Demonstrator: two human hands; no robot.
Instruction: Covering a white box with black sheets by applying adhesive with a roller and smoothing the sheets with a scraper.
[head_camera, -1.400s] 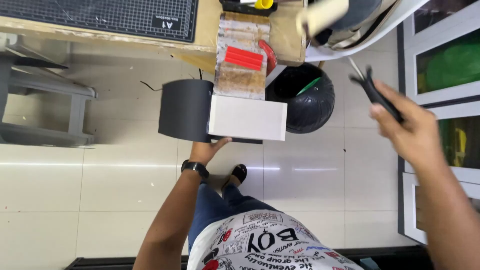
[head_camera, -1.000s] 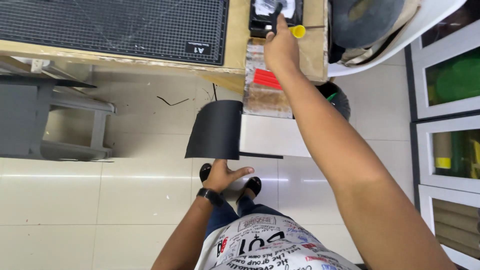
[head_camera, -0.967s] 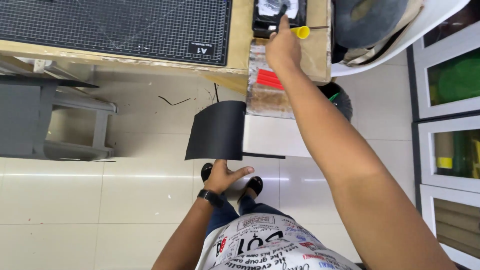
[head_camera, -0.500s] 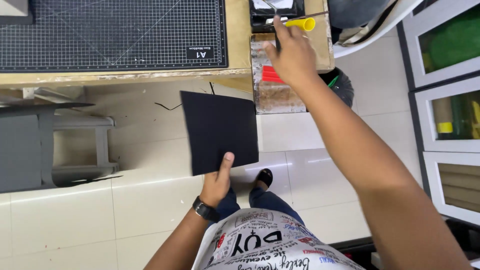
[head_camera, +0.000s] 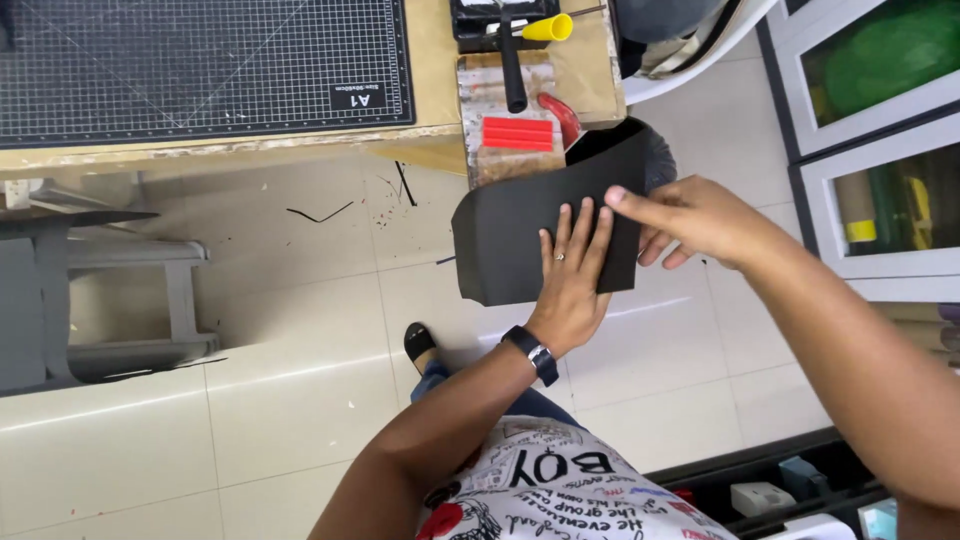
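I hold a black sheet (head_camera: 510, 235) in the air over the tiled floor, in front of the table edge. My left hand (head_camera: 572, 280) lies flat on the sheet's near face, fingers together, a watch on the wrist. My right hand (head_camera: 695, 218) grips the sheet's right edge, thumb on top, and the sheet curves upward there.
A dark gridded cutting mat (head_camera: 200, 60) lies on the wooden table (head_camera: 432, 70). A box (head_camera: 535, 85) at the table's right end holds a black tool, a yellow cap and red strips. White cabinets with glass doors (head_camera: 870, 130) stand right. A grey stool (head_camera: 90, 290) stands left.
My right hand has come back from the box on the table and taken the sheet's right edge. My left hand has moved from the sheet's lower edge onto its face; the sheet now bends.
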